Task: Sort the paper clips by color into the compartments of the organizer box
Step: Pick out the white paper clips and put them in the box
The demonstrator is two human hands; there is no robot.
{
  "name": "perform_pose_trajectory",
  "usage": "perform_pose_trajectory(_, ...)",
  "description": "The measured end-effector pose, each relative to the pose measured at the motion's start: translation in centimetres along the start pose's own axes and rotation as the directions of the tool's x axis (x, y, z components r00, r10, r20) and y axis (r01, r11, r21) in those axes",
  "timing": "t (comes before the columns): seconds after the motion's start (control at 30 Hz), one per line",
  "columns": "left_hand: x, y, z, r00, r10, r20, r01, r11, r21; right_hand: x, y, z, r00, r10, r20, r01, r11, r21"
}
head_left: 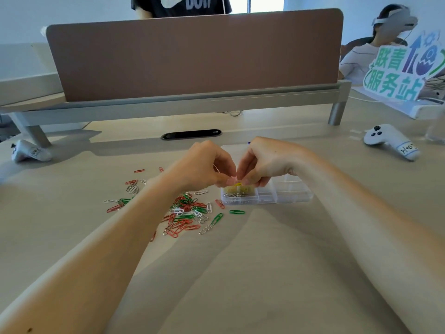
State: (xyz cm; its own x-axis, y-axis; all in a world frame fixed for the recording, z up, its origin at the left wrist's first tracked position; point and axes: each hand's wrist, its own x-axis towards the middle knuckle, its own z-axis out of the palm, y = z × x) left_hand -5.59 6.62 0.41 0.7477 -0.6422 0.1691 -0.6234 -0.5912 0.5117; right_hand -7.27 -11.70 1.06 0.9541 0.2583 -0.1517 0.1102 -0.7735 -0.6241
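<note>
Yellow paper clip (238,184) pinched over organizer box (289,197), near-left compartments.
Left hand (204,165) and right hand (267,162) both pinch it, fingertips meeting. Likely light, springy, slick wire: grip flat across loops. Loose clips (187,212) lie on worktop (240,273) beside box.

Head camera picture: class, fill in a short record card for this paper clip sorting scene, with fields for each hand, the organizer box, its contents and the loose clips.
left hand: fingertips pinch a yellow paper clip
right hand: pinches the same clip from the other side
place of hands: over the left end of the organizer box
box contents: yellow clips in a left compartment; silver clips in the one nearer the person
loose clips: red, green and white, on the table left of the box
</note>
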Motion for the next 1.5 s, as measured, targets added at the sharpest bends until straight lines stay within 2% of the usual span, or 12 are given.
perform_pose_trajectory(0.1,-1.7,-0.4,-0.6,0.998,-0.065,-0.003,0.065,0.994,0.085,-0.5,-1.1,0.7,0.997,-0.082,0.014,0.082,0.994,-0.069)
perform_pose_trajectory(0.23,-5.3,-1.7,-0.9,0.987,-0.151,0.052,0.142,0.978,0.15,-1.3,-3.5,3.4,0.973,-0.204,0.109,0.221,0.958,-0.183)
perform_pose_trajectory(0.37,-8.0,-3.6,-1.4,0.987,-0.152,-0.056,0.157,0.982,0.105,-1.7,-5.3,6.5,0.947,-0.289,0.143,0.32,0.892,-0.318)
perform_pose_trajectory(0.67,-8.6,-3.9,-0.1,0.992,-0.116,-0.052,0.123,0.979,0.163,-1.7,-5.2,7.0,0.972,-0.191,0.134,0.23,0.878,-0.421)
perform_pose_trajectory(0.87,-8.7,-4.5,-0.4,0.985,-0.17,-0.013,0.168,0.96,0.223,-1.5,-5.1,6.6,0.989,-0.145,-0.01,0.136,0.947,-0.292)
perform_pose_trajectory(1.03,-9.2,-5.1,-0.9,0.981,-0.189,-0.042,0.194,0.96,0.2,-1.1,-5.4,7.7,0.995,-0.091,-0.032,0.08,0.965,-0.249)
perform_pose_trajectory(1.13,-9.3,-4.4,-0.7,0.99,-0.127,-0.067,0.137,0.976,0.168,-1.2,-5.6,8.1,0.995,-0.085,-0.059,0.064,0.953,-0.297)
perform_pose_trajectory(1.23,-9.3,-3.8,-0.3,0.996,-0.078,-0.035,0.084,0.977,0.195,-1.4,-5.8,8.5,0.992,-0.089,-0.094,0.048,0.929,-0.368)
perform_pose_trajectory(1.5,-9.0,-3.5,0.1,0.993,-0.113,0.024,0.102,0.955,0.278,-1.3,-5.9,9.3,0.988,-0.11,-0.111,0.045,0.882,-0.468)
